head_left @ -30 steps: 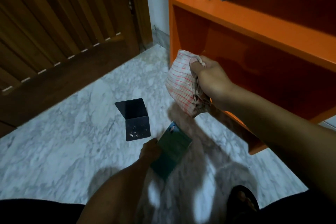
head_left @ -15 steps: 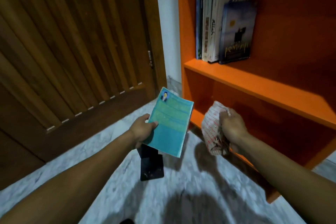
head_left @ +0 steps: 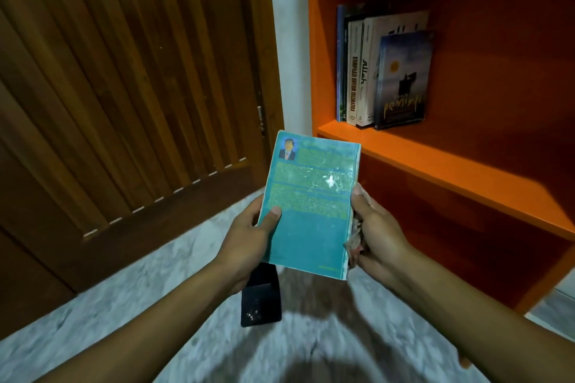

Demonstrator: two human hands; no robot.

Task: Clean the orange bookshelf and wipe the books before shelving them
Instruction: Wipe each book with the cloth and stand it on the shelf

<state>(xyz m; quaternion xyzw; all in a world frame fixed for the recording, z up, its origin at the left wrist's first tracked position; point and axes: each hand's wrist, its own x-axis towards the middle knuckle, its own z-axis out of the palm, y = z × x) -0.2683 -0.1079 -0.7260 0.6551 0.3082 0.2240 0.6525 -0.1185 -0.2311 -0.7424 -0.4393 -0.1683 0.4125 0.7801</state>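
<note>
A teal paperback book is held upright in front of me, back cover facing me. My left hand grips its left edge with the thumb on the cover. My right hand holds the right edge, with the red-checked cloth bunched between palm and book, mostly hidden. The orange bookshelf stands to the right. Several books stand upright at the left end of its middle shelf.
A dark wooden slatted door fills the left side. A black bent bookend lies on the marble floor below the book. The shelf compartment under the books holds nothing that I can see.
The book has been raised higher and nearer to me. My right hand with the cloth has come over to the book's right edge. The view has tilted upward.
</note>
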